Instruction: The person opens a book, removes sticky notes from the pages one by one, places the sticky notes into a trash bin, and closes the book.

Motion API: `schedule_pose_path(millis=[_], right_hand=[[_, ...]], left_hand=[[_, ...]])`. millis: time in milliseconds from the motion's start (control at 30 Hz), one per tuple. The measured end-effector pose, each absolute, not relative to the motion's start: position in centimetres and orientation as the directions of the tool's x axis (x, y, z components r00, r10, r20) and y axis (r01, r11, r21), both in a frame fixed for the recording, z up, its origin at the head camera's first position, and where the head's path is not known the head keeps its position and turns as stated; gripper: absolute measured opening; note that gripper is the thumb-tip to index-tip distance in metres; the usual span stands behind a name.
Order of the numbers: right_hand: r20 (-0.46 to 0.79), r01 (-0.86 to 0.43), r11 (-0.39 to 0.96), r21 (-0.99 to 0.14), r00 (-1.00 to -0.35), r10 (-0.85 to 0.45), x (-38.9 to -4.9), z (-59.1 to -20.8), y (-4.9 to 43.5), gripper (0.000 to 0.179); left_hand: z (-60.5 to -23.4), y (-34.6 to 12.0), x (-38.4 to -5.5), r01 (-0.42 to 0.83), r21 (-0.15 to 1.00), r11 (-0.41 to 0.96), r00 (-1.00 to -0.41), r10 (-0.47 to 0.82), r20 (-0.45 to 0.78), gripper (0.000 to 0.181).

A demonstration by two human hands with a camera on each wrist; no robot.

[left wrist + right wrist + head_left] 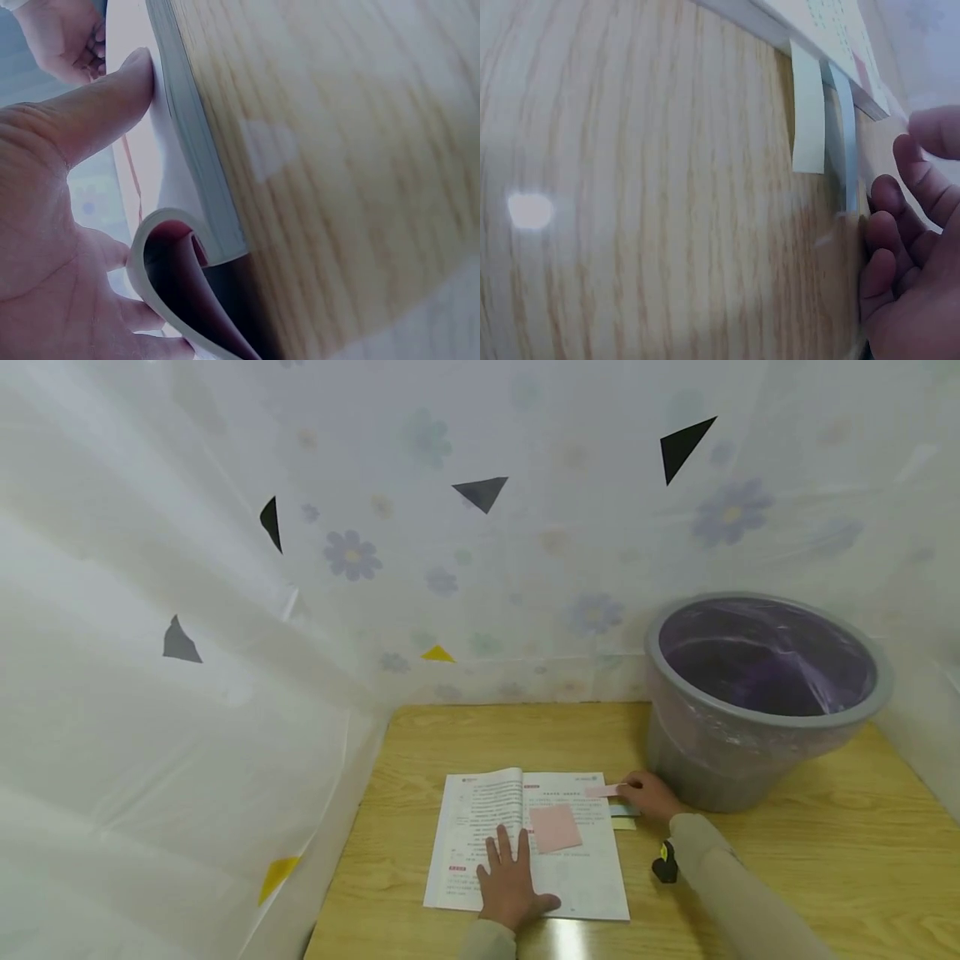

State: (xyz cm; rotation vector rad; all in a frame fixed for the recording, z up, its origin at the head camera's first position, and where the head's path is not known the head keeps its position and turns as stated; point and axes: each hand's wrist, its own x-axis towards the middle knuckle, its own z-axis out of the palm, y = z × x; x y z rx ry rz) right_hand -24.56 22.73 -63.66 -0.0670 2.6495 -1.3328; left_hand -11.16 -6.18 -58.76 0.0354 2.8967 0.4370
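An open book (pixel 577 885) lies on the wooden table, its text pages facing up. My left hand (pixel 508 881) rests with spread fingers on the lower middle of the pages, across the spine. At the book's upper right edge, my right hand (pixel 651 795) pinches a pink paper strip (pixel 600 792) between thumb and index finger; the strip overlaps the page. Just below it, a blue strip (pixel 845 135) and a pale yellow strip (pixel 808 112) stick out from between the pages. A square pink sticky note (pixel 555 827) lies on the right page.
A grey bin (pixel 705 768) with a clear purplish liner stands right behind my right hand. The wooden table (pixel 405 752) ends at a flower-patterned plastic sheet (pixel 525 577) at the back and left. A small black object (pixel 664 864) is beside my right wrist.
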Motion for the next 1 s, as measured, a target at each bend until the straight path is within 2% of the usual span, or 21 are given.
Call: schedule_pose_path(millis=[667,1000], right_hand=[[-0.171,0.128,0.625,-0.770,-0.985,-0.009,-23.8,-62.4,22.0,0.026],[-0.188,0.143,0.622,-0.770,-0.982,-0.008,-23.6,-62.8,22.0,0.028]], left_hand=[[-59.0,-6.3,-11.4,-0.004,0.304,0.953,-0.978,0.061,-0.202,0.116],[-59.0,-6.4,-11.2,-0.001,0.286,0.958,-0.979,0.057,-0.197,0.117]])
